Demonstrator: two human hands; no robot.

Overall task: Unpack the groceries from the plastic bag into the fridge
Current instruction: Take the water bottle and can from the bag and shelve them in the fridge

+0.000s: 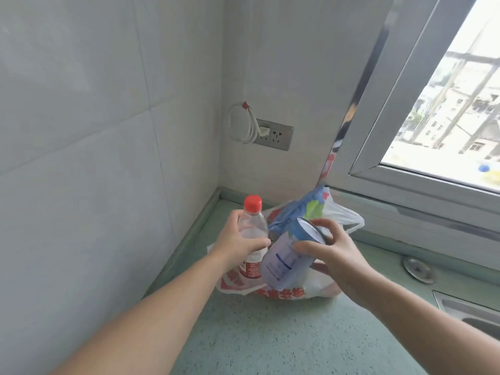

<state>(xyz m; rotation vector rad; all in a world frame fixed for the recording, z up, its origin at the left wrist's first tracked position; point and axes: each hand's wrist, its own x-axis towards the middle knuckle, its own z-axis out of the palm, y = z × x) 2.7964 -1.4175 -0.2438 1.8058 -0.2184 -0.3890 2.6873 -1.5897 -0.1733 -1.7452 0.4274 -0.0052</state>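
Note:
A white plastic bag (319, 288) with red print lies on the green countertop (270, 334) in the corner. My left hand (238, 244) is shut on a clear water bottle (253, 226) with a red cap and red label, held upright over the bag. My right hand (332, 253) is shut on a pale blue tin can (286, 258), tilted with its silver end pointing up and to the right. Behind the can, a blue packet (305, 209) sticks out of the bag. The fridge is out of view.
Tiled walls (94, 131) close in on the left and behind. A wall socket (273, 133) with a coiled white cable (240, 125) hangs above the corner. A window (446, 117) is at the right, a steel sink (470, 312) at the lower right.

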